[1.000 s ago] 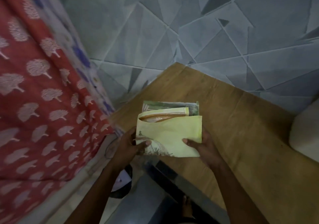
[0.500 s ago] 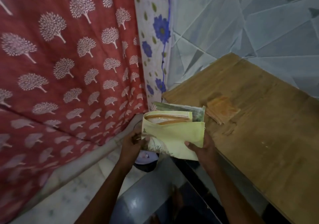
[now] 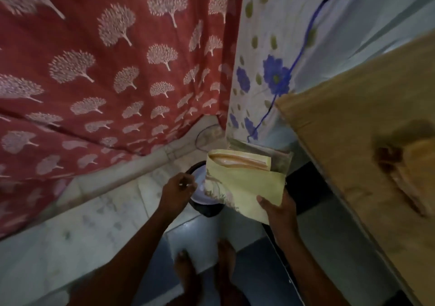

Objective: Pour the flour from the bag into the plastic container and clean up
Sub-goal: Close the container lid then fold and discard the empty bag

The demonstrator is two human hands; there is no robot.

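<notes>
A red curtain (image 3: 106, 70) with pale tree prints hangs beside a white floral cloth (image 3: 266, 70). A wooden counter (image 3: 353, 129) carries an orange folded cloth (image 3: 414, 176).

No legible text, label, brand, number or sign is appearing anywhere in this view. The folded yellow bag (image 3: 244, 185) is showing only a blurred plant-like print along its lower left edge, with no letters that can be read. The red curtain (image 3: 106, 70) and the white curtain (image 3: 270, 70) are displaying tree and flower patterns only, bearing no writing.
</notes>
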